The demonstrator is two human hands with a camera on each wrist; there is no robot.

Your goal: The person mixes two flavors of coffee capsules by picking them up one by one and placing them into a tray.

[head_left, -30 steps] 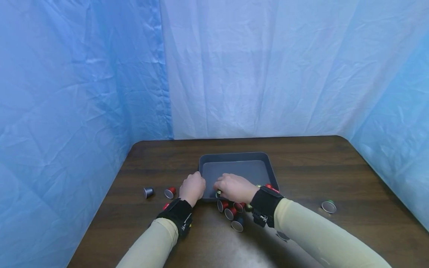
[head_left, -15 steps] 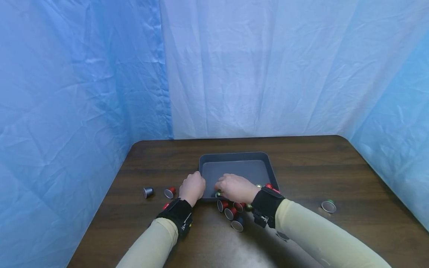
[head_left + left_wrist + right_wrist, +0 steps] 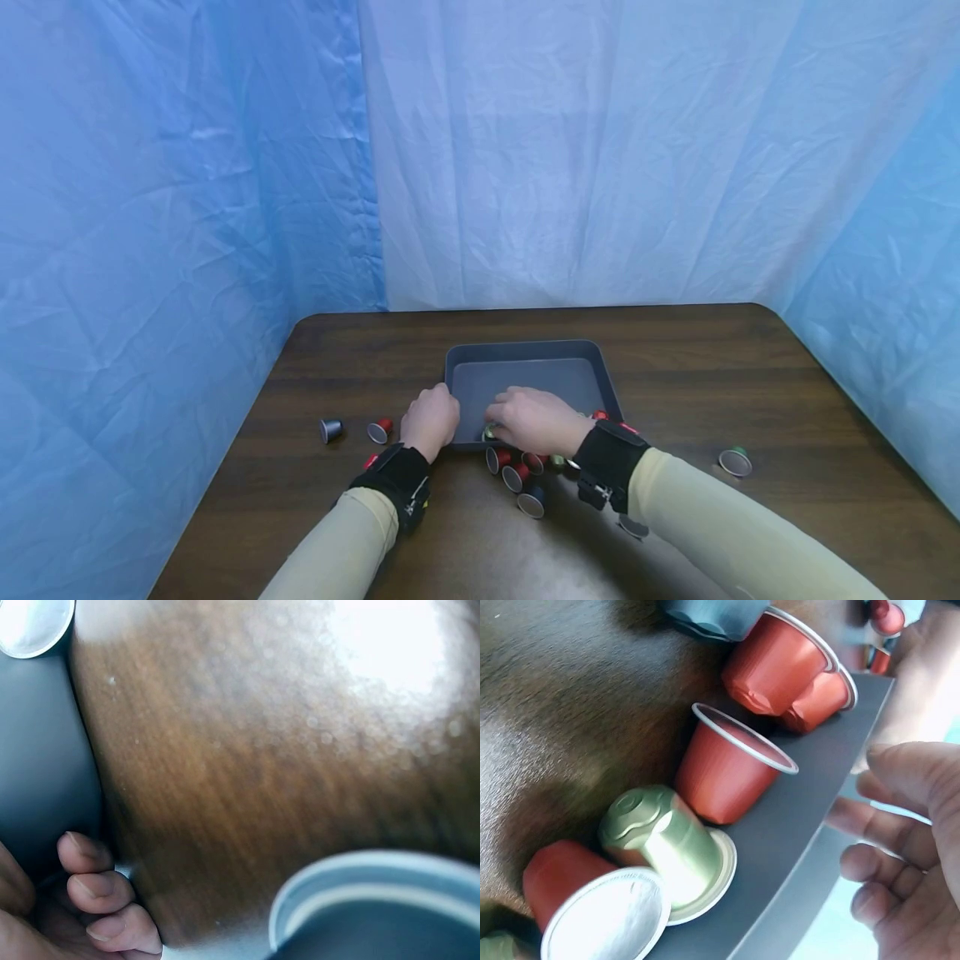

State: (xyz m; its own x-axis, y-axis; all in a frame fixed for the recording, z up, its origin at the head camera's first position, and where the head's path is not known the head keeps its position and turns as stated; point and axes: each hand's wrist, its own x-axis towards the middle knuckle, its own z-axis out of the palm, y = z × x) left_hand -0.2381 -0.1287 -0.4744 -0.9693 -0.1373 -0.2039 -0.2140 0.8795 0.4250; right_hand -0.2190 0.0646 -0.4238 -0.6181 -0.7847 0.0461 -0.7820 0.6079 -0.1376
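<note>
My left hand (image 3: pixel 432 418) grips the front left corner of a dark grey tray (image 3: pixel 525 352); in the left wrist view its fingertips (image 3: pixel 101 891) curl at the tray's wall (image 3: pixel 45 750). Over the tray's front part is my right hand (image 3: pixel 536 419). A green coffee capsule (image 3: pixel 489 432) lies in the front left corner, by the right fingertips. The right wrist view shows that hand (image 3: pixel 907 855) with loosely bent fingers and nothing visible between them. Along the tray's front wall lie red capsules (image 3: pixel 731 769) and a green capsule (image 3: pixel 667 851).
A grey capsule (image 3: pixel 331 431) and a red capsule (image 3: pixel 380 431) lie left of the tray. A dark blue capsule (image 3: pixel 532 502) is in front, and a green one (image 3: pixel 736 462) far right. Another capsule (image 3: pixel 633 527) is partly behind the right sleeve. Blue sheets (image 3: pixel 562 167) surround the table (image 3: pixel 360 342).
My right hand has shifted slightly right, its fingers now off the green capsule, which stays in the tray corner. The left hand and the tray have hardly moved.
</note>
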